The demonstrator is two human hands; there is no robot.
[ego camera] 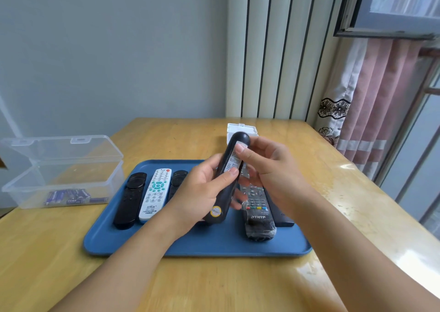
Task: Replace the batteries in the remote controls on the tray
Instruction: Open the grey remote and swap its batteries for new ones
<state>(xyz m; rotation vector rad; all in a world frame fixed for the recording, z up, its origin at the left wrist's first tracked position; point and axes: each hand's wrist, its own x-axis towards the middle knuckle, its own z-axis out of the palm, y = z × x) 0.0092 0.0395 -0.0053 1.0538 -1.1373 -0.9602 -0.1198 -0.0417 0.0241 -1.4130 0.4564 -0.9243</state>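
Above the blue tray [214, 247] I hold a black remote [226, 192] back side up, its white label and a round sticker showing. My left hand [202, 192] grips its lower half, thumb across the back. My right hand [269, 169] holds the upper half, thumb pressing on the label. On the tray lie a slim black remote [129, 200], a white remote [156, 194], another black remote [177, 183] partly hidden by my left hand, a plastic-wrapped black remote [258, 216] and a dark one [281, 216] at its right.
An open clear plastic box [64, 169] with several blue batteries [71, 198] stands left of the tray on the wooden table [214, 283]. A small white box [241, 129] sits behind the held remote. A curtain and a window are at the right.
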